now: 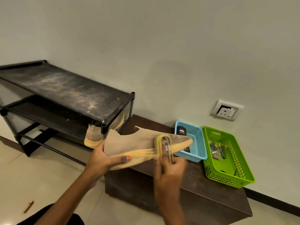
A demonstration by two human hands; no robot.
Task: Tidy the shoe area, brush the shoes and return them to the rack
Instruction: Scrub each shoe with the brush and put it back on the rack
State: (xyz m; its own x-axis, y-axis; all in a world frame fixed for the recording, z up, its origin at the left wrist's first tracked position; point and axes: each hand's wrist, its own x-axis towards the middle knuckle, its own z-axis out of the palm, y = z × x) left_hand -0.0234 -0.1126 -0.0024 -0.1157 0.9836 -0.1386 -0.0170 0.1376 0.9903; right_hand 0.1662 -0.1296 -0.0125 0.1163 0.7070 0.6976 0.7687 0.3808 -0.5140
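A beige knit shoe (136, 142) with a yellow sole is held on its side above the brown bench. My left hand (103, 158) grips its heel end, thumb across the sole. My right hand (170, 174) grips a yellow-edged brush (164, 146), blurred, pressed against the shoe near its toe. The matching shoe (95, 135) sits on the lower shelf of the black shoe rack (65, 88), partly hidden behind the rack's corner post. The rack's top shelf is dusty and bare.
A low brown bench (203, 181) stands against the wall, bearing a blue basket (196, 143) with small tins and a green basket (227, 174) with tools. A wall socket (226, 110) sits above. A small gold object (28, 207) lies on the tiled floor at left.
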